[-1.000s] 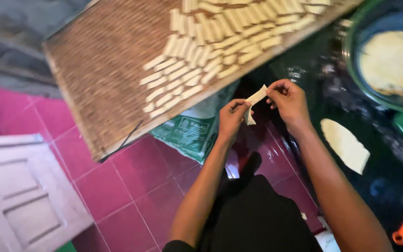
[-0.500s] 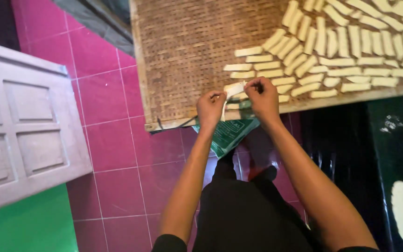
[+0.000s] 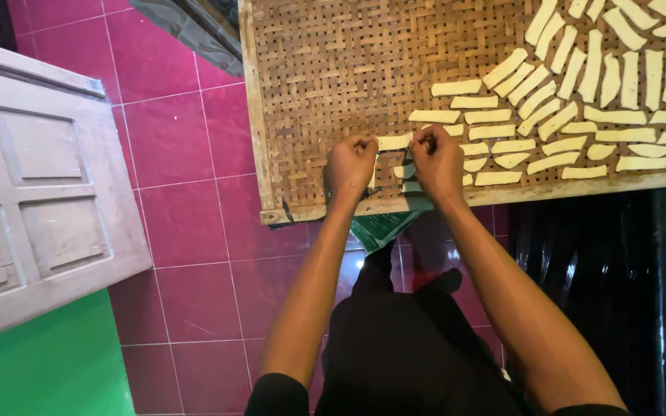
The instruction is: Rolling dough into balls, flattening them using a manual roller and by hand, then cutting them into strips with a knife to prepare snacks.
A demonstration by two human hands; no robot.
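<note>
Two hands pinching a pale flat dough strip [image 3: 395, 142] over woven bamboo tray [image 3: 317, 85]

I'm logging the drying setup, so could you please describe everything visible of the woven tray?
The tray is a flat, rectangular mat of brown interlaced strips, seemingly bamboo, edged by a pale wooden frame. It lies over the magenta floor, its top and right sides cut off by the picture. Pale dough strips lie in rows over its right part; the left part is bare. The left hand and right hand rest near its front edge, holding a strip between them.
</note>
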